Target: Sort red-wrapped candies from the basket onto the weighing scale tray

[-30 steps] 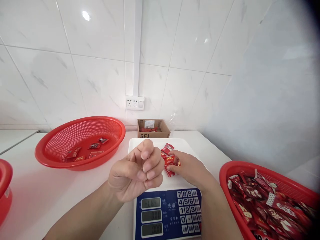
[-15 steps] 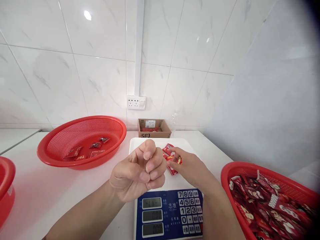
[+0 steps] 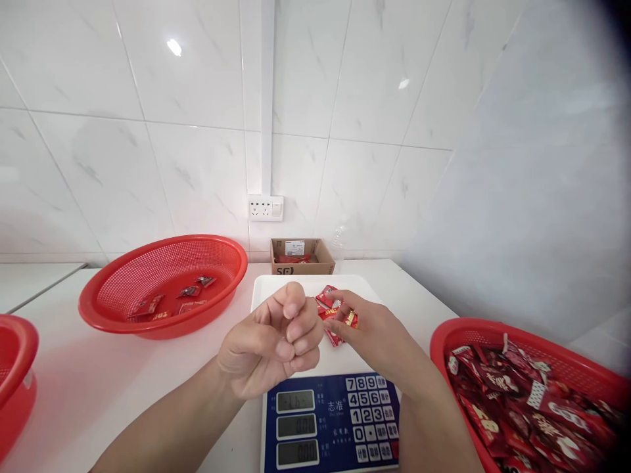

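Head view of a weighing station on a white counter. The left hand hovers above the near left part of the scale pan, its fingers curled in against the palm with the thumb laid along the index finger; nothing shows inside this loose fist, and whether it encloses anything cannot be told. The right hand reaches in from the right over the same pan, thumb and fingertips closed on a small bunch of red packets. These packets are at the centre of the white pan, just beside the left knuckles, though whether they rest on it or are lifted clear cannot be told. Below the pan, the blue keypad panel of the electronic scale faces the person, with three grey displays at its left. A red mesh basket stands to the left of the scale, holding a few loose packets. A second red basket at the right is heaped with wrapped packets. Another red basket is cut off at the far left edge. A cardboard box sits against the tiled wall behind the scale, beneath a wall socket.
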The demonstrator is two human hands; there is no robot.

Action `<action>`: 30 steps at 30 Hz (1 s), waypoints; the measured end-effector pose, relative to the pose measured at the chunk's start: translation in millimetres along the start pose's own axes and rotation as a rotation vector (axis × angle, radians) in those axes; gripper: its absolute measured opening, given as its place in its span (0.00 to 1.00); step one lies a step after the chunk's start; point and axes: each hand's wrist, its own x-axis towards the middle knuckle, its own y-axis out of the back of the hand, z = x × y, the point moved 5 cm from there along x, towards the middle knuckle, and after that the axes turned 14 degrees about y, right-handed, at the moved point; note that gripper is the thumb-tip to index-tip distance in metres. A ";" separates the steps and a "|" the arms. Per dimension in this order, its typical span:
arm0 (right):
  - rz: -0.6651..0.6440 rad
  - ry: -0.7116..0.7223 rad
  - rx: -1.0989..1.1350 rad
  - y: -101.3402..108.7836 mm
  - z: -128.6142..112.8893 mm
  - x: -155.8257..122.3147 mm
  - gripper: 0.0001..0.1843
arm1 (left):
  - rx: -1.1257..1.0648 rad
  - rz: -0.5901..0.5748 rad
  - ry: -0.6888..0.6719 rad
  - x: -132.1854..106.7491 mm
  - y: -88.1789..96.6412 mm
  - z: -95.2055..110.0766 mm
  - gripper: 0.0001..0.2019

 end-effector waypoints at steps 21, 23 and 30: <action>0.148 0.118 0.093 34.0 -13.0 -22.5 0.19 | 2.377 1.361 0.379 -176.2 123.8 100.0 0.25; 0.171 0.145 0.108 35.0 -14.7 -24.2 0.18 | 2.481 1.352 0.544 -203.7 139.3 112.1 0.31; 0.153 0.188 0.117 29.8 -22.6 -26.6 0.18 | 2.521 1.524 0.791 -258.7 142.9 130.3 0.40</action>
